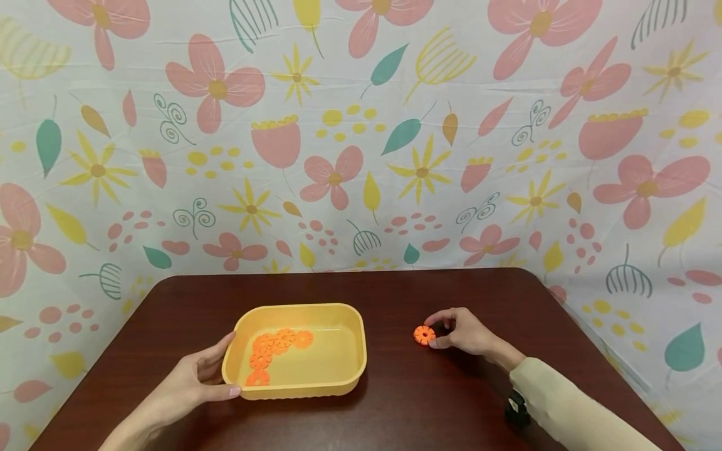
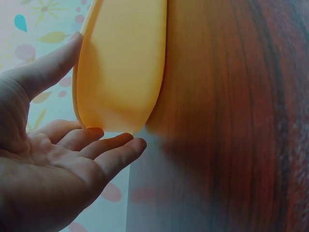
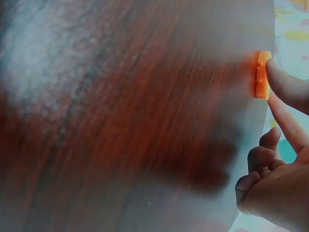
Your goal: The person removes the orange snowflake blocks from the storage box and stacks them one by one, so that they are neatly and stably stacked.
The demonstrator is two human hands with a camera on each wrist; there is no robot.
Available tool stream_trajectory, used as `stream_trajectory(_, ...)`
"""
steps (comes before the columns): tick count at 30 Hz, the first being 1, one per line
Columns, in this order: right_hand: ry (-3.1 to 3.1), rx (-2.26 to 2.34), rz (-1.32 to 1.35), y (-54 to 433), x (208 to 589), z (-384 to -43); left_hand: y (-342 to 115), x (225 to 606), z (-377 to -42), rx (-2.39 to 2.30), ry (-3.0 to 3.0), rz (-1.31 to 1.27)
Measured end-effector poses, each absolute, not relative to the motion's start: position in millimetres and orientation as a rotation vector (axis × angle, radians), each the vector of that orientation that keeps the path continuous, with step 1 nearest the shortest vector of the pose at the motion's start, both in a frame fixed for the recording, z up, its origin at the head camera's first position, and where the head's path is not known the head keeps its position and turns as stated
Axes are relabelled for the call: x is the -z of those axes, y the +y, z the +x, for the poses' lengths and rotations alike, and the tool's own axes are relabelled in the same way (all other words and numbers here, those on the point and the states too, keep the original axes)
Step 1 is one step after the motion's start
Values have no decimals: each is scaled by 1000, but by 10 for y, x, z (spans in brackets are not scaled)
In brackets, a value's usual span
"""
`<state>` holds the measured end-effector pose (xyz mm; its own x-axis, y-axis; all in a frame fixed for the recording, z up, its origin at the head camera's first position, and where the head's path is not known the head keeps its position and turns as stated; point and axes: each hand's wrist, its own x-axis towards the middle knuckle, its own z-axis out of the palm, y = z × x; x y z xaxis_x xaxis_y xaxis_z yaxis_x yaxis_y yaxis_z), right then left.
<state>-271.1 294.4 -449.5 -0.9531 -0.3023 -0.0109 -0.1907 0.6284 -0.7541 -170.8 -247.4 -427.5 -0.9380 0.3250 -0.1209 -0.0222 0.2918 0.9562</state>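
- We see the right hand (image 1: 468, 332) pinching a round, notched orange piece (image 1: 425, 335), right of centre, low in the frame.
- The left hand (image 1: 192, 381) grips the smooth yellow tub (image 1: 299, 393), lower left.
- Flat orange flowers (image 1: 261, 359) bunch in the tub's left side.
- Shiny brown table (image 1: 395, 416) below; flowery cloth (image 1: 338, 178) behind.

A screened-off spot, whether in a home or a studio cannot be told; a creased white cloth (image 1: 372, 94) printed with pink, yellow and teal flowers and leaves hangs behind and along both sides of a dark, wood-grained bench (image 1: 417, 401).
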Motion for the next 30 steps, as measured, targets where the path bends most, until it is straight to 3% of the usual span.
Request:
stream_trajectory(18, 2708, 1232, -437, 2926, 4443, -2703, -2477, 4277, -1720, -1685, 2275, 294)
stream_trajectory(30, 2659, 1213, -730, 2373, 4013, -2681, -2498, 4302, -1731, -1688, 2274, 313)
